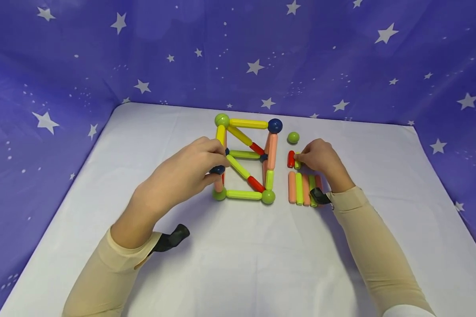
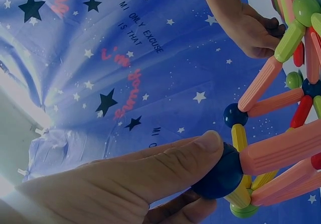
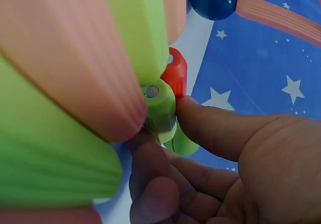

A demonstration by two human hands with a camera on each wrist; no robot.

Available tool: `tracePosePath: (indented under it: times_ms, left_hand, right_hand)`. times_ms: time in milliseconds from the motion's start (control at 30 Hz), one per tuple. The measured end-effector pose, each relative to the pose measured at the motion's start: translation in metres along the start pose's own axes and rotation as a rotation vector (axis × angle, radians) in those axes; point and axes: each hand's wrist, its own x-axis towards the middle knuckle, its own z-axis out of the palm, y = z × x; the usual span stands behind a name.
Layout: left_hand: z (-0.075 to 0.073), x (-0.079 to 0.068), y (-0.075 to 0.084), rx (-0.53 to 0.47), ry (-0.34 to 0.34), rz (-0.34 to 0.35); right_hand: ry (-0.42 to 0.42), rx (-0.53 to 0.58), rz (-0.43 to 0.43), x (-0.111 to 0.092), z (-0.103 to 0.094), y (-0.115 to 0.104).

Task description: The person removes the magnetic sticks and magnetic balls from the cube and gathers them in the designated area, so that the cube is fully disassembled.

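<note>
A frame of coloured rods and balls stands on the table, with a yellow rod (image 1: 248, 123) along its far top edge. My left hand (image 1: 182, 176) is at its near left side, thumb and fingers pinching a dark blue ball (image 2: 224, 176) joined to a pink rod (image 2: 281, 151). To the right of the frame, my right hand (image 1: 322, 155) pinches a short green rod (image 3: 161, 106) between thumb and fingers. Right beside that piece is a short red rod (image 1: 291, 159). The right fingers partly cover the green piece in the head view.
Several long pink and green rods (image 1: 299, 189) lie in a row nearer me than the right hand. A loose green ball (image 1: 293, 138) sits beyond the short rods. A starry blue cloth (image 1: 206, 35) rises behind the white table (image 1: 222, 264).
</note>
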Motion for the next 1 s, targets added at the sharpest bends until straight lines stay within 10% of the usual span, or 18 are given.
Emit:
tracePosePath:
  times_ms: [600, 867, 1000]
  left_hand:
    - [-0.001, 0.001, 0.001, 0.000, -0.017, -0.001]
    - [-0.001, 0.001, 0.001, 0.007, -0.033, -0.013]
    - [-0.002, 0.000, 0.000, 0.001, -0.029, -0.029]
  right_hand:
    - [0.009, 0.005, 0.009, 0.004, 0.002, -0.001]
    - [0.385, 0.022, -0.177, -0.041, -0.003, -0.021]
    - [0.432, 0.083, -0.320, -0.063, 0.001, -0.050]
